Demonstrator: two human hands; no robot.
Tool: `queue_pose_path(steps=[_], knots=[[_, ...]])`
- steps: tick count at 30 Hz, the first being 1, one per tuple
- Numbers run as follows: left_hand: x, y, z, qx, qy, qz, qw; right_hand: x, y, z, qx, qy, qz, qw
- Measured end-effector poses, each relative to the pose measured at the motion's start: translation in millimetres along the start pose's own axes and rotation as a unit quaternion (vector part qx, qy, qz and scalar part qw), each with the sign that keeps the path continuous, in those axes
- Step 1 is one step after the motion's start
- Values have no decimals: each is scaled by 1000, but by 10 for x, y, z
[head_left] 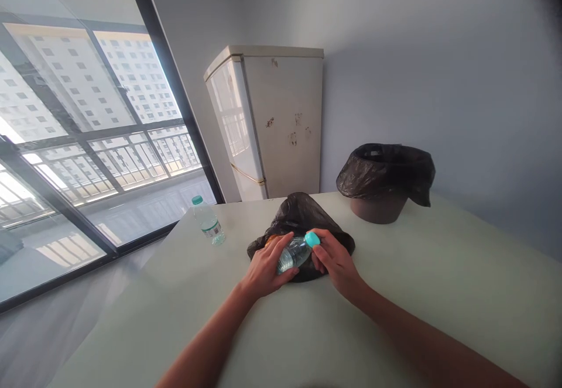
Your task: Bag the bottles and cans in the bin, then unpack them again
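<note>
A clear plastic bottle (293, 253) lies tilted between my hands, its teal cap (312, 239) pointing right. My left hand (267, 266) is wrapped round the bottle's body. With thumb and fingers, my right hand (336, 261) grips the cap at the neck end. Behind and beneath the bottle, a black plastic bag (302, 209) lies crumpled on the table. Something orange (273, 239) shows beside my left fingers, mostly hidden, and I cannot make out what it is.
On the pale table (175, 312), another clear bottle (208, 221) with a green cap stands to the left. A brown bin (378, 209) lined with a black bag stands at the back right. Beyond the table is a white fridge (285, 119); glass doors (100, 113) are left.
</note>
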State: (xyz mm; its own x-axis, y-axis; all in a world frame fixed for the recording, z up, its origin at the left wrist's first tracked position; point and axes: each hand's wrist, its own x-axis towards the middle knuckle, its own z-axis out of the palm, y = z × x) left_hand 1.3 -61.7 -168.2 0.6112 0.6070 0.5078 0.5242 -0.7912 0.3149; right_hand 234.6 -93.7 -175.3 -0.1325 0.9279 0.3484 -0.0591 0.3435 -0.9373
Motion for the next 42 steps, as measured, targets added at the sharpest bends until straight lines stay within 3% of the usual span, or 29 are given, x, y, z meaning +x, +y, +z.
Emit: queue_pose_path(steps=[11,17,23,27,33,39,42], knots=[[-22,0,19,-69,34,3,997,-61,61,115,-31,-172,90,981],[-39,-14,18,-104,39,-35,993,-75,86,167,-38,-211,89,973],[-41,-33,-46,-108,74,-84,988,-87,-1,217,-142,-187,45,971],[-25,-50,-67,-133,131,-104,977,-113,25,231,-148,-183,48,971],[-37,27,18,-178,169,-82,966,-126,85,274,-124,-172,47,976],[-62,186,161,-287,131,-84,945,-154,170,383,-142,-161,75,974],[-9,234,204,-341,157,-108,921,-173,177,380,-148,-111,51,981]])
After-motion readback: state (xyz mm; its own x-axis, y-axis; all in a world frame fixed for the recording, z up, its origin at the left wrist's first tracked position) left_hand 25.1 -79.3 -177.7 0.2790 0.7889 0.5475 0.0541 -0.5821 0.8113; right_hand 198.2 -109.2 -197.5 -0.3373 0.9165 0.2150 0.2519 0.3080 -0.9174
